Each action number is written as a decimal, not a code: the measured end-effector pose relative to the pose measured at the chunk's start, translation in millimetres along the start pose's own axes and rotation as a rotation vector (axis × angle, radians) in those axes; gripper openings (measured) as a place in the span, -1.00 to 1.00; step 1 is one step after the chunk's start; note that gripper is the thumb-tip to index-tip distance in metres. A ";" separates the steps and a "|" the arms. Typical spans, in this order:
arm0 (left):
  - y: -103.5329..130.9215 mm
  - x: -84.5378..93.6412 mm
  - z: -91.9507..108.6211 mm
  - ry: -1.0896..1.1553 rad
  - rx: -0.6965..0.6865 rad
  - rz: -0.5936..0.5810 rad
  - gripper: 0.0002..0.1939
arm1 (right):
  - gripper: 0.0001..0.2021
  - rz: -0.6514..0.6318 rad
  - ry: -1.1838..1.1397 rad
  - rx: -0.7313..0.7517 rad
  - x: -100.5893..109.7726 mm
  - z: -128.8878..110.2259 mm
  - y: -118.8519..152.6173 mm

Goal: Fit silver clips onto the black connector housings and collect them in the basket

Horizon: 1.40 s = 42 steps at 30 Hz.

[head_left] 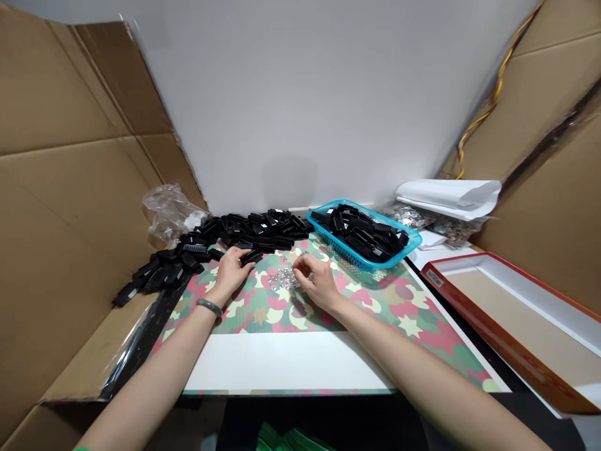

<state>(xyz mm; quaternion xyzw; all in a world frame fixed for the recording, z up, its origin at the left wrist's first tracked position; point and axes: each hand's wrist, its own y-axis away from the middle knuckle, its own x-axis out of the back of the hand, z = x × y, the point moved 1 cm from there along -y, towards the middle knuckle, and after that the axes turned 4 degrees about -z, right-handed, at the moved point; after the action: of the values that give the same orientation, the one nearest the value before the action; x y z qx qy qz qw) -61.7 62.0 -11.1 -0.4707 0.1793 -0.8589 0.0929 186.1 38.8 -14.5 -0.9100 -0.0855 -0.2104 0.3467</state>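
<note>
My left hand (230, 272), with a bangle on its wrist, has thumb and fingers closed on a small black plastic piece (252, 257) at the near edge of a heap of similar black pieces (230, 228). To its right, my right hand (318, 282) is curled in a pinch beside a scatter of tiny shiny silver parts (283, 277) on the patterned sheet. Whatever sits between its fingertips is too small to make out.
A blue plastic basket (345, 255) full of black pieces stands behind my right hand. An open red-edged box (507, 313) lies at the right, near bagged small parts (413, 215) and a white packet (448, 195). Cardboard walls (61, 188) flank the patterned table (263, 313).
</note>
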 end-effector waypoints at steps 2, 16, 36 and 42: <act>4.7 2.4 6.0 0.122 -0.007 0.049 -0.70 | -0.87 -0.063 0.121 0.051 -2.0 2.4 0.0; 27.8 5.8 55.7 0.583 -0.068 0.043 -0.77 | -0.90 -0.391 0.539 0.224 -15.9 0.8 1.9; 35.1 15.5 69.5 0.374 -0.293 0.151 -0.77 | -0.88 -0.140 0.161 -0.010 -11.2 -0.1 2.1; 36.0 14.6 69.5 0.402 -0.282 0.142 -0.79 | -0.90 -0.014 0.039 0.032 -9.3 -6.2 4.8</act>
<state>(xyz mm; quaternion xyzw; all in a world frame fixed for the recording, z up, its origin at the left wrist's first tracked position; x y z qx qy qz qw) -11.5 8.8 20.2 -0.2852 0.3450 -0.8929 0.0490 177.2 31.0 -17.3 -0.8994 -0.0887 -0.2290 0.3615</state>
